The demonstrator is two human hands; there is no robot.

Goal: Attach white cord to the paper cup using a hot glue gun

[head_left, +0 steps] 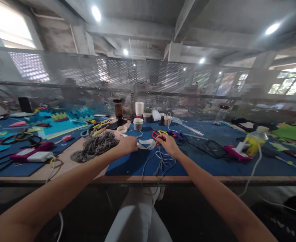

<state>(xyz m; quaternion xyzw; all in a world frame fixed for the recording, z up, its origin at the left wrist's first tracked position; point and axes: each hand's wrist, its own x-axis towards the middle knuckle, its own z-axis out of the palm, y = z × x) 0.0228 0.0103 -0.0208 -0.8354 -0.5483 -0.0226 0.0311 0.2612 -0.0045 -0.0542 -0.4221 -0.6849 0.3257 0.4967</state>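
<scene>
My left hand (128, 144) and my right hand (166, 143) are stretched out over a blue mat (128, 164) on the workbench. Between them they pinch a white paper strip (146, 144), one hand closed on each end. Thin white cord (161, 159) hangs from under my right hand and trails over the table's front edge. A heap of grey yarn (94, 148) lies just left of my left hand. Scissors with red and yellow handles (158, 133) lie right behind my right hand.
Paper cups (139, 109), tape rolls (138, 123) and a dark bottle (118, 109) stand at the back by a mesh screen (148, 77). Coloured felt (62, 126), pink devices (34, 154) and cables fill the left. A glue gun (235, 151) and yellow bottle (255, 139) sit right. People sit beyond the screen.
</scene>
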